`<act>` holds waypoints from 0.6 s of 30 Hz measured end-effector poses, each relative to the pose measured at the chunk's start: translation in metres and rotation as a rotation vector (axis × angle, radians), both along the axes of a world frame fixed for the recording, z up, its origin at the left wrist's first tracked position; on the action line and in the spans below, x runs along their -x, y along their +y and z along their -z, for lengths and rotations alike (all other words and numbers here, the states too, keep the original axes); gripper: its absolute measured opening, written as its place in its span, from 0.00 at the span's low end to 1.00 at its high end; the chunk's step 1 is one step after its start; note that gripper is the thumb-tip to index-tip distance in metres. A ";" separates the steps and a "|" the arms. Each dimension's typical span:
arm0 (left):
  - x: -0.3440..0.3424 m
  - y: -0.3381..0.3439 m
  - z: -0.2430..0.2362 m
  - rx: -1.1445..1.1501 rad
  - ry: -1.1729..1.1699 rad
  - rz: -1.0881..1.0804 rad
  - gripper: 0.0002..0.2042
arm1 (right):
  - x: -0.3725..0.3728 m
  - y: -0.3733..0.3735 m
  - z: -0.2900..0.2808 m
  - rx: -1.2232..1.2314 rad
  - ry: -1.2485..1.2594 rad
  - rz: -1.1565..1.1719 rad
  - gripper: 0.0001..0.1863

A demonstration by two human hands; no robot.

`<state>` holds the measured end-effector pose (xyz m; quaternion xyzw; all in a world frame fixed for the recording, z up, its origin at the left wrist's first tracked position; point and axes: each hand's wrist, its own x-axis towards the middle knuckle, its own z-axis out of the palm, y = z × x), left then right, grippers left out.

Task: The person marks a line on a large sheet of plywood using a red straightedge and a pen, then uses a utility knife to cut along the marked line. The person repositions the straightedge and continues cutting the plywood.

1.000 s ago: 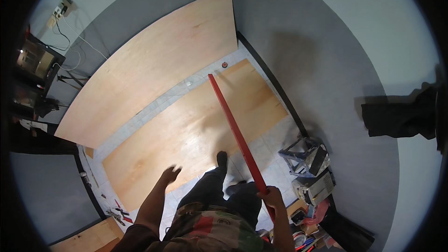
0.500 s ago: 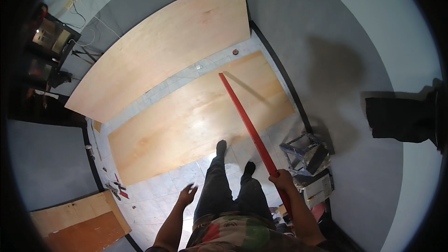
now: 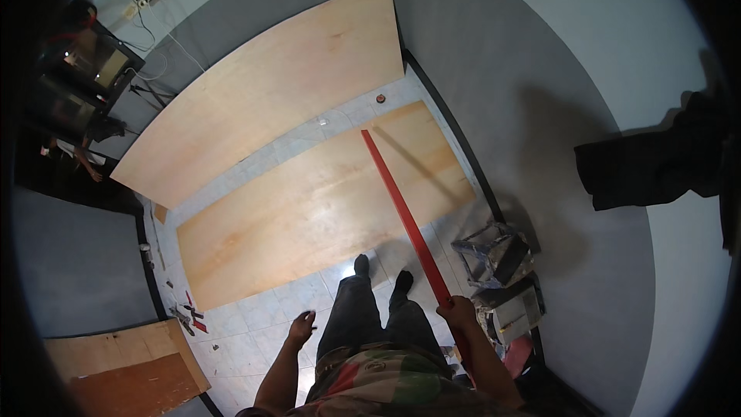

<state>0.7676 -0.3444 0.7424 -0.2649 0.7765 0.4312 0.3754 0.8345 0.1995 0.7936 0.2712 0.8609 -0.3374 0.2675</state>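
Two plywood sheets (image 3: 324, 208), red straightedge (image 3: 401, 212) now lying across the nearer one.
Right hand (image 3: 457, 313) clenched on straightedge; left hand (image 3: 301, 330) lowered, empty, loosely open.

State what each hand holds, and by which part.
Right hand grips the long red straightedge at its near end; left hand holds nothing discernible.

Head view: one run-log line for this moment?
right hand: grips red straightedge | straightedge: far end over plywood sheet on floor | left hand: free
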 end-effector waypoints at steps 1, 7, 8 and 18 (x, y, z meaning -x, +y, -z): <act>0.016 0.019 -0.007 -0.040 0.024 0.019 0.39 | -0.010 -0.001 0.004 -0.009 0.021 0.008 0.34; 0.052 0.066 -0.039 -0.158 0.088 0.146 0.40 | -0.044 -0.020 0.004 -0.026 0.004 0.001 0.32; 0.053 0.068 -0.052 -0.155 0.084 0.168 0.40 | -0.048 -0.025 0.000 -0.026 -0.020 -0.002 0.31; -0.075 -0.100 0.014 -0.058 0.055 -0.159 0.34 | -0.053 -0.067 0.002 -0.028 -0.028 0.104 0.26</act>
